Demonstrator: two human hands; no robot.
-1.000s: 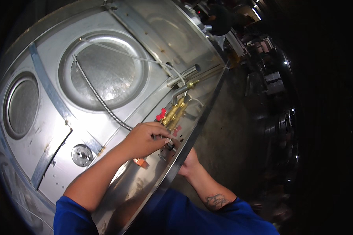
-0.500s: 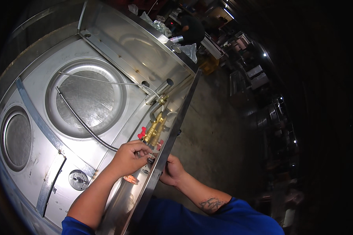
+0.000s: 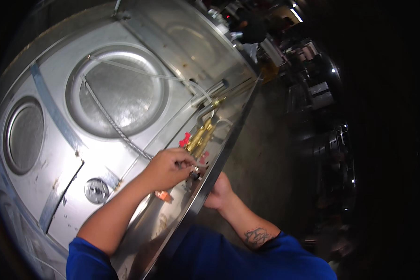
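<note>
Brass valve assembly (image 3: 201,137), a yellow-metal run of fittings with small red handles (image 3: 185,139), sits on the bare stainless steel panel (image 3: 70,205) close to its folded edge, at about four o'clock from the large round dished plate (image 3: 119,91) pressed into the sheet. The left hand (image 3: 165,168) lies at the assembly's lower end, at seven o'clock from the brass body, its fingertips (image 3: 187,163) pressed together around a small dark fitting (image 3: 194,173) there; the pinch is clear, though what exactly the fitting is cannot be told. A small orange piece (image 3: 164,196) shows just under that hand's wrist, against the panel. The right hand (image 3: 218,191) is on the far side of the folded edge, at five o'clock from the left one, curled against the rim; its fingers go behind the sheet, so whether they clasp anything cannot be told. A grey braided hose (image 3: 111,125) crosses the round plate and runs down toward the left hand, and a clear plastic tube (image 3: 144,73) arcs over the plate's upper part to a steel pipe stub (image 3: 210,92) at twelve o'clock from the valve. A smaller oval recess (image 3: 23,135) lies at nine o'clock on the panel, and a small round gauge (image 3: 96,190) sits at eight o'clock from the left hand. Both forearms come from blue sleeves (image 3: 86,259) at the lower edge.
</note>
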